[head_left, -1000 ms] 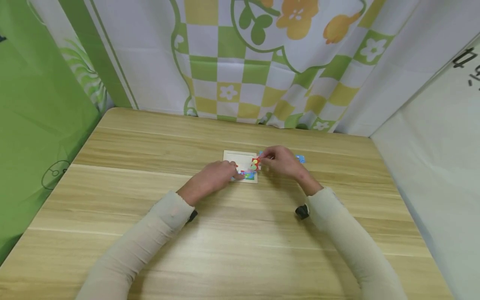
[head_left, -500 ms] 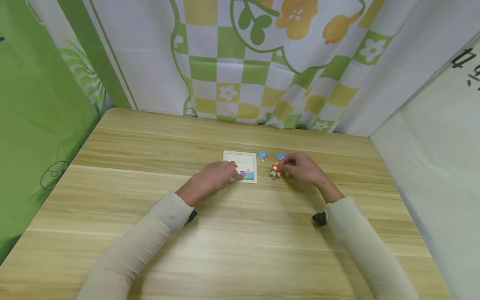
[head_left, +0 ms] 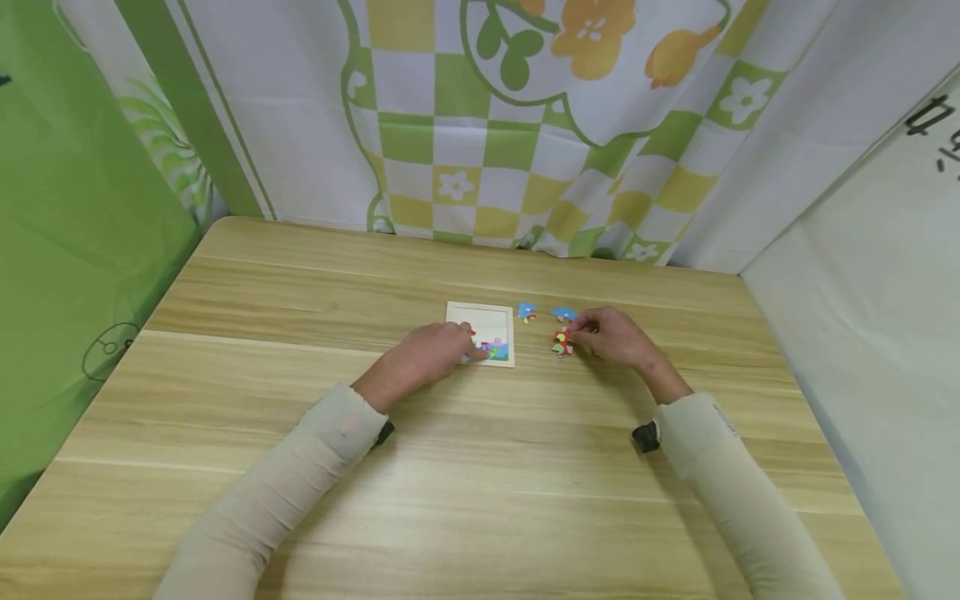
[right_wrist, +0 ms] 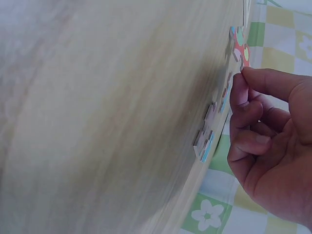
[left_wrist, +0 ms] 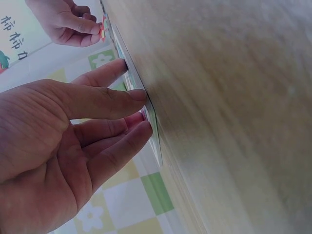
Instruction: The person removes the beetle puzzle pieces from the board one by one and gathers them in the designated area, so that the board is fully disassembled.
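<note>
My right hand (head_left: 618, 340) pinches a red jigsaw piece (head_left: 562, 340) with yellow and green spots, to the right of the puzzle frame. In the right wrist view, thumb and forefinger meet at one end of that piece, and the other fingers curl in. A pale wooden puzzle frame (head_left: 480, 306) has coloured pieces fitted along its lower part, while its upper part shows bare white backing. On the frame's lower left rests my left hand (head_left: 427, 352), covering that corner. Its fingers are nearly straight and touch the frame in the left wrist view.
Two loose blue jigsaw pieces lie right of the frame: one piece (head_left: 527, 310) near its upper corner, another piece (head_left: 564, 313) beside my right fingers. A patterned curtain (head_left: 457, 150) hangs along the far edge of the wooden table (head_left: 465, 483).
My right hand has carried the red jigsaw piece rightward, off the frame's right edge, and both blue pieces have come into fuller view. My left hand has stayed in place.
</note>
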Demonstrator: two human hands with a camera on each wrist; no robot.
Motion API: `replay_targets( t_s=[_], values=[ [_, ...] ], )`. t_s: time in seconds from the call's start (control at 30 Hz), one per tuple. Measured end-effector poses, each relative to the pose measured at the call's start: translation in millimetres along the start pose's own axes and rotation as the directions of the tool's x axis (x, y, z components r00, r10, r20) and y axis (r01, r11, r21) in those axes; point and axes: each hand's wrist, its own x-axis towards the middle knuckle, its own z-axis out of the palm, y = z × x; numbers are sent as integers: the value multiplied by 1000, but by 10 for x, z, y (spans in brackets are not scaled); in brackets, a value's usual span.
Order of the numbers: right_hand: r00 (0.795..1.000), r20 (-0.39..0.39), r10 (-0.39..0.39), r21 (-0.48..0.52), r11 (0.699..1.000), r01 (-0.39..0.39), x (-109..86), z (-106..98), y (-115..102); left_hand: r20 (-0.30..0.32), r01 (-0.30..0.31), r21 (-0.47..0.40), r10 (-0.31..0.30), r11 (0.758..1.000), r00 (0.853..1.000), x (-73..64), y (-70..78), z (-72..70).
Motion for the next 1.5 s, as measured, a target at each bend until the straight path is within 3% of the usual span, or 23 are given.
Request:
replay_targets(
  t_s=[0.57,1.0,1.17,1.5],
  values=[
    [999,-30,16,-43,999,-18,55,77,51,12,-3,41,2,999,1000,-14,-12,7],
    [997,-70,22,-24,999,-23,20,63,24,19,24,3,-24,1000,1000,-2,6,9],
    [996,-86,0,18,1000,1,-6,33,-12,-9,10,36,-10,999,1000,-9,27,26],
    [990,-86,-109,-1,994,109,-18,74,-203,-101,-42,83,51,996,994,-30,47,52]
  ],
)
